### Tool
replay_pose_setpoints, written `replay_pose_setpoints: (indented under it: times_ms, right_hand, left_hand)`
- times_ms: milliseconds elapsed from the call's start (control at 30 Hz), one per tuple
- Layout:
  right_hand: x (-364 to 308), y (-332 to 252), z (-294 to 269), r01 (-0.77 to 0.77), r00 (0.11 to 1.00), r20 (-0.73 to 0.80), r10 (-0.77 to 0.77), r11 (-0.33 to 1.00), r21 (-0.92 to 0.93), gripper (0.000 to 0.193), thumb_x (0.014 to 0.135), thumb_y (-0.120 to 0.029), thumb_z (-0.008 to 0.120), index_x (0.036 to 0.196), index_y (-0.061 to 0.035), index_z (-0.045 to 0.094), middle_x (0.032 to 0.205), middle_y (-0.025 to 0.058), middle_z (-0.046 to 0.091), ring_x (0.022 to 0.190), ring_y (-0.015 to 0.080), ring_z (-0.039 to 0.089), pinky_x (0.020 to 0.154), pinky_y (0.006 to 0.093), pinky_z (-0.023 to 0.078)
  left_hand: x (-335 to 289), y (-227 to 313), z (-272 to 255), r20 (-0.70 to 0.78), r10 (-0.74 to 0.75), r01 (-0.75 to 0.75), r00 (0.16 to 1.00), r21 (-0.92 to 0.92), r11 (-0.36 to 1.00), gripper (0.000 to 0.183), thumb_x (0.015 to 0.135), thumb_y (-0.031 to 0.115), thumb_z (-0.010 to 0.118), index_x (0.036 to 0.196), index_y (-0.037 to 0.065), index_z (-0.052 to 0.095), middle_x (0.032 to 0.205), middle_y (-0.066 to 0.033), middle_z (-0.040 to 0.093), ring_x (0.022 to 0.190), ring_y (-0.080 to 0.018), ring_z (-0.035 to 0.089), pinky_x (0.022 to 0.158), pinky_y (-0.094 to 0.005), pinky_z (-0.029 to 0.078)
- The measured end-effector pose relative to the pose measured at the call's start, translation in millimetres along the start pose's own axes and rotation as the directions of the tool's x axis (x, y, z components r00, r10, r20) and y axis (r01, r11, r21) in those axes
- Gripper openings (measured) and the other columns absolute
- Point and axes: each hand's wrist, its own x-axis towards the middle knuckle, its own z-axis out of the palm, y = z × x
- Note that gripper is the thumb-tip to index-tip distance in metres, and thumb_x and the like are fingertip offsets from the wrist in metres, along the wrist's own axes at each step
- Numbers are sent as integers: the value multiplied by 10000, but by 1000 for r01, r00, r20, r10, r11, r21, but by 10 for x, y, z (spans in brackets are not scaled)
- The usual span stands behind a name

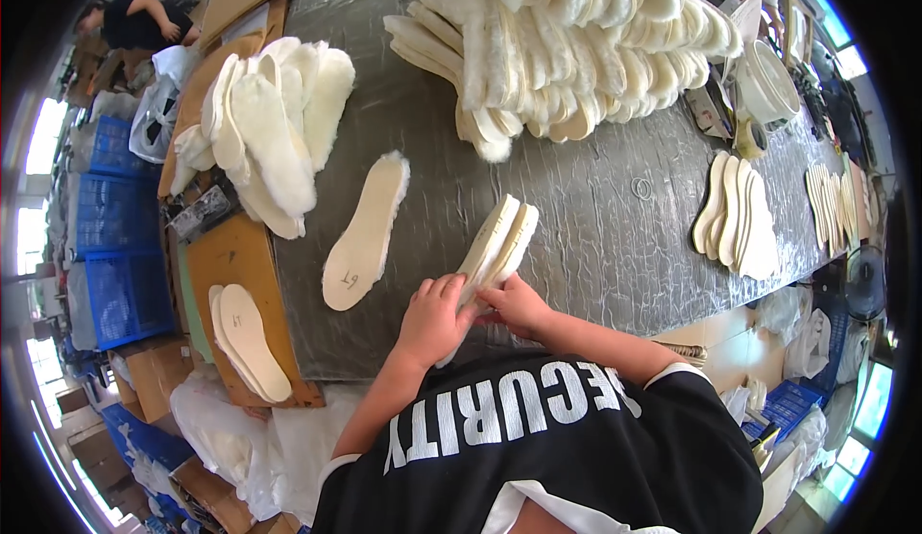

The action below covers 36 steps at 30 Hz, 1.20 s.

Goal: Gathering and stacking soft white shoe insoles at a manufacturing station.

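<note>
Over the near edge of the dark table (pixel 595 246), a small stack of cream fleece insoles (pixel 493 238) is gripped between my two hands, tilted with its far end up and to the right. My left hand (pixel 432 320) wraps the stack's left side, fingers over the top. From the right, my right hand (pixel 519 305) closes on its near part; some of its fingers are hidden underneath. A single insole (pixel 368 231) lies flat to the left of the stack, with a small handwritten mark near its heel.
A loose pile of fleece insoles (pixel 274 131) sits at the far left, and a tall heap (pixel 576 63) at the back. Insoles in a row (pixel 738 215) lie at the right, near a thin ring (pixel 641 188). A white bucket (pixel 765 83) stands behind. Insoles (pixel 252 344) rest on a wooden board.
</note>
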Motion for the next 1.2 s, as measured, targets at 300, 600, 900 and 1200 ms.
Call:
replay_pose_setpoints:
  times_ms: [300, 600, 900, 1200]
  right_hand:
    - [-186, -411, -211, 367, 633, 342, -695, -119, -922, 660, 615, -207, 786, 1211, -85, 530, 1230, 112, 541, 1159, 299, 508, 1004, 478, 383]
    - [161, -418, 115, 314, 721, 641, -263, -701, -641, 222, 763, -210, 599, 970, -129, 614, 927, 23, 570, 967, 213, 524, 958, 439, 344]
    - [24, -291, 114, 384, 624, 729, -280, -703, -598, 122, 753, -196, 583, 859, -135, 590, 855, 9, 557, 876, 197, 529, 774, 364, 383]
    - [-76, -124, 62, 484, 561, 791, -246, -678, -554, 169, 765, -215, 578, 904, -128, 616, 898, 8, 576, 925, 207, 527, 832, 374, 373]
  left_hand:
    - [-17, -165, 16, -60, -32, 38, 998, 99, 994, 541, 697, -32, 589, 1224, 31, 485, 1113, -135, 595, 979, -334, 566, 838, -415, 484]
    - [187, -459, -335, -56, -320, 309, 946, -148, 939, 469, 769, 167, 725, 1166, -5, 546, 1163, -173, 593, 1065, -330, 558, 913, -400, 453]
    - [723, -864, -604, -171, -669, 686, 724, 291, 667, 765, 784, 61, 507, 1473, 8, 179, 1221, -271, 515, 1100, -411, 512, 901, -482, 447]
    - [299, -691, -633, 289, -524, 267, 801, -956, -120, 655, 836, -47, 481, 1449, 5, 256, 1303, -190, 496, 1106, -272, 566, 870, -402, 499]
